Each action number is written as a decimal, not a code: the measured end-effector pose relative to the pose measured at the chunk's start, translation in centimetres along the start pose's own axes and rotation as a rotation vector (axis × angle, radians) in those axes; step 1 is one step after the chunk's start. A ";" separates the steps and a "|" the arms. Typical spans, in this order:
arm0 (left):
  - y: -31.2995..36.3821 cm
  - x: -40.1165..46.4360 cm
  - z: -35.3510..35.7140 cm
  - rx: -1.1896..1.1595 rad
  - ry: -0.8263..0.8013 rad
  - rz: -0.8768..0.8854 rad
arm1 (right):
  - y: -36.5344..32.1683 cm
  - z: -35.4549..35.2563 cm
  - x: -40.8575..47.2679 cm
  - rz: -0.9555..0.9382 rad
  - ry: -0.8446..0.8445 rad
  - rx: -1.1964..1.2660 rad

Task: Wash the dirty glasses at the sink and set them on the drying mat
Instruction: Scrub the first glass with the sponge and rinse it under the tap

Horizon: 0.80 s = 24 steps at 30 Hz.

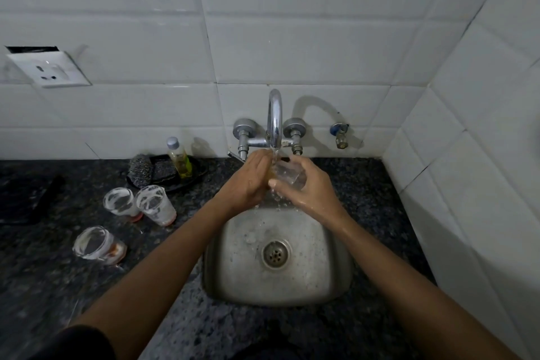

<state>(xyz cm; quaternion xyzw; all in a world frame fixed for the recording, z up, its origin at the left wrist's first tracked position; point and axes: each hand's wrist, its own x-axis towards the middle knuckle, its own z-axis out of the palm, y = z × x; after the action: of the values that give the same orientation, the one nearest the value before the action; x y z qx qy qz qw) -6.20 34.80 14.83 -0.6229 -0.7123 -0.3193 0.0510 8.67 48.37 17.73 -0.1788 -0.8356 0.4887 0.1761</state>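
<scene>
under the tap (275, 120) the right hand (304, 184) grips a wet glass (287, 174), the left hand (248, 181) rubs it with straight fingers; soapy, it may slip into the sink (336, 272).

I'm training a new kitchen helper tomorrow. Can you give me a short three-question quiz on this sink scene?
1. True or false: the tap is running.
2. How many soapy glasses stand on the counter left of the sink?
3. Which hand has the grip on the glass under the tap: A left, B right?

Key: 1 true. 2 three. 3 B; the right hand holds it, the left hand touches it.
</scene>
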 end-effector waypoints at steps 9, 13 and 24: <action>0.5 0.7 -0.6 -0.004 -0.005 0.001 | 0.2 0.0 -0.5 -0.134 0.019 -0.103; 0.7 0.6 -0.2 -0.009 0.010 0.001 | -0.3 -0.1 0.1 -0.041 0.062 -0.061; 0.9 0.7 0.1 -0.042 0.036 -0.042 | -0.9 -0.6 0.7 -0.197 0.003 -0.234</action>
<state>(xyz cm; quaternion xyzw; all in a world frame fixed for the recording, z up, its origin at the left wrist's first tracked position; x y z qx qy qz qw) -5.47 35.48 15.41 -0.6028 -0.7174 -0.3464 0.0437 8.26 48.72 18.93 -0.1157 -0.9002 0.3679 0.2023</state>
